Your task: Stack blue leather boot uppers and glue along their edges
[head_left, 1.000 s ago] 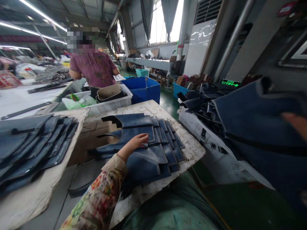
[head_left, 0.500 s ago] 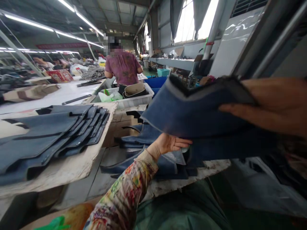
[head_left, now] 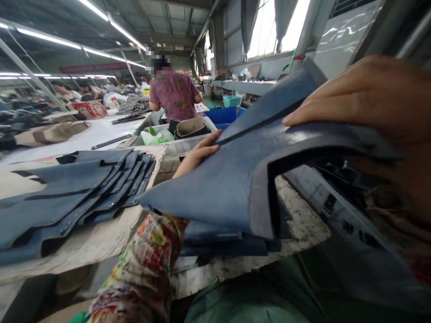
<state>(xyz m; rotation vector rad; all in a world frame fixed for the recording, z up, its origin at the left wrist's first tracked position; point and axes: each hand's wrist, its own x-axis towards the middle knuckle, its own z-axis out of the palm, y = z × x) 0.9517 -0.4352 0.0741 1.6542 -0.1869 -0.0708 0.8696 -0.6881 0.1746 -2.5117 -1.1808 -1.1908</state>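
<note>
A large blue leather-like panel (head_left: 215, 188) with a grey border, a dark stripe and a square-cornered cutout is held up in front of me, tilted. My right hand (head_left: 363, 103) grips it at the right, thumb on the upper face and the other fingers partly hidden. Behind the panel passes my left forearm in a flowered sleeve (head_left: 141, 269). My left hand (head_left: 202, 152) shows at the panel's far edge, its fingers bent against it. More blue panels (head_left: 222, 246) lie underneath on a worn board.
To the left, overlapping blue panels (head_left: 70, 193) are stacked on a pale board (head_left: 101, 251). Beyond them stand a white crate (head_left: 182, 146) with rolled material, a blue bin (head_left: 225, 115) and a person (head_left: 173, 96) facing away. A long dark strip (head_left: 111, 141) lies on the white table.
The panel has turned over and swung left and toward me, now showing its striped face. My left hand went from open-palmed below it to its far edge. My right hand rose.
</note>
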